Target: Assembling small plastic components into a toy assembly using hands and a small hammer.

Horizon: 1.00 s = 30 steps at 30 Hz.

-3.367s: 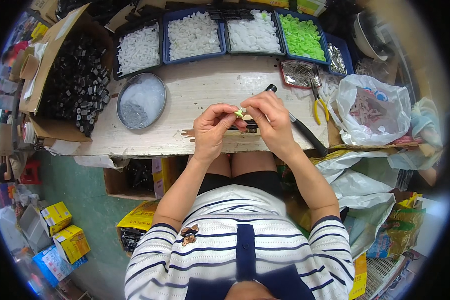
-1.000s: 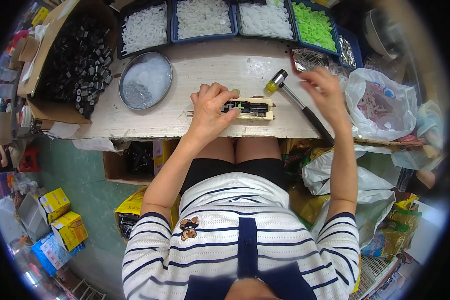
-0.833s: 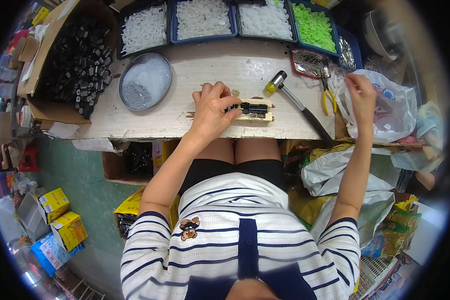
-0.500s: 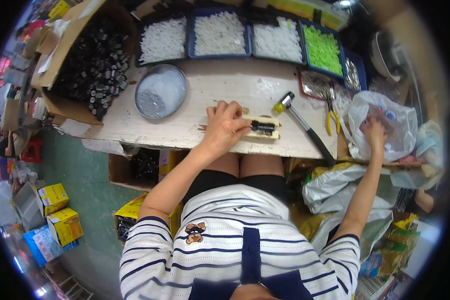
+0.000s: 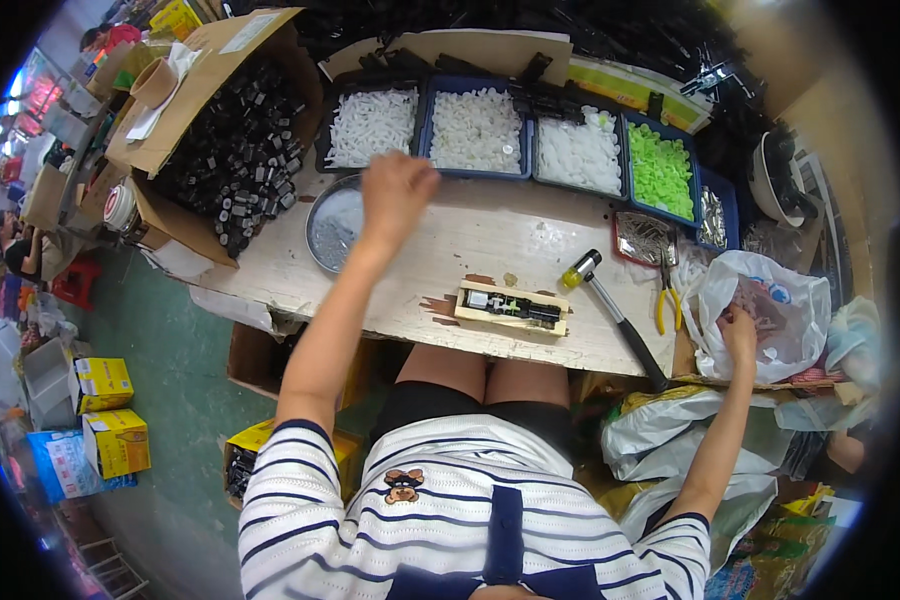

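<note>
Cream fixture [image 5: 510, 322] between left hand [image 5: 394, 195] and right hand [image 5: 740, 337], well apart; both curled, any grasp unclear.

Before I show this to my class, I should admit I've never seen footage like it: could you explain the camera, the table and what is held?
No machine here: these are a person's bare hands, seen from above through a head-worn fisheye camera, which bends straight edges near the rim.

On the pale worktable lies a cream holder with a dark part in it. To its right are a hammer and yellow-handled pliers. Bins of white and green pieces line the back; a cardboard box of black parts stands at left.

The left hand is above the round pan; the right hand is at the white plastic bag. Whether either holds anything, I can't tell.
</note>
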### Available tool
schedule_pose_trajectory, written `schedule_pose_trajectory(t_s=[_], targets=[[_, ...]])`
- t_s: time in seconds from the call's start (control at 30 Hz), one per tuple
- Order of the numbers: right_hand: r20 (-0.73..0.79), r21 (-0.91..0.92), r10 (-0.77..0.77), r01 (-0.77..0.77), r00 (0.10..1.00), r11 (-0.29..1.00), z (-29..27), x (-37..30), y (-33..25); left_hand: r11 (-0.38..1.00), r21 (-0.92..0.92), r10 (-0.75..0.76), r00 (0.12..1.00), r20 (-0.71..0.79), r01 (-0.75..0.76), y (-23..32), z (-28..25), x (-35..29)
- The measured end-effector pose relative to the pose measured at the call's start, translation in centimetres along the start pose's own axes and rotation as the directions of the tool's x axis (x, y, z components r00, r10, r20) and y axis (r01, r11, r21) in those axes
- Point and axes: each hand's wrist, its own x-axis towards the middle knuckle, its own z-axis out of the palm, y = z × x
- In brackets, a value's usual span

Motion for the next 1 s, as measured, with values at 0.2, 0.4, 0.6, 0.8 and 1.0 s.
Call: schedule_pose_trajectory(t_s=[0.2,0.4,0.6,0.8,1.0], targets=[[-0.075,-0.043,-0.081,0.078,0.994,0.996,0.3,-0.1,0.6,0.930,0.359,-0.130,0.984,0.125,0.078,-5.4,1.2,6.5],[-0.120,-0.102,-0.040,0.028,0.992,0.994,-1.1,-1.5,-1.6,0.946,0.298,-0.155,0.985,0.070,0.128,-7.1,1.7,6.4],[-0.207,-0.009,-0.031,0.030,0.978,1.000,-0.6,-2.0,-1.0,0.986,-0.096,-0.133,0.990,0.043,0.137,-12.0,1.6,7.4],[-0.128,-0.066,0.018,-0.027,0.992,0.997,-0.3,-2.6,-1.2,0.906,-0.365,-0.200,0.977,0.073,0.212,-13.9,2.0,8.8],[-0.113,-0.009,-0.040,0.040,0.993,0.999,0.6,-1.2,-0.2,0.859,-0.447,-0.254,0.966,0.047,0.248,-11.9,-0.1,9.7]])
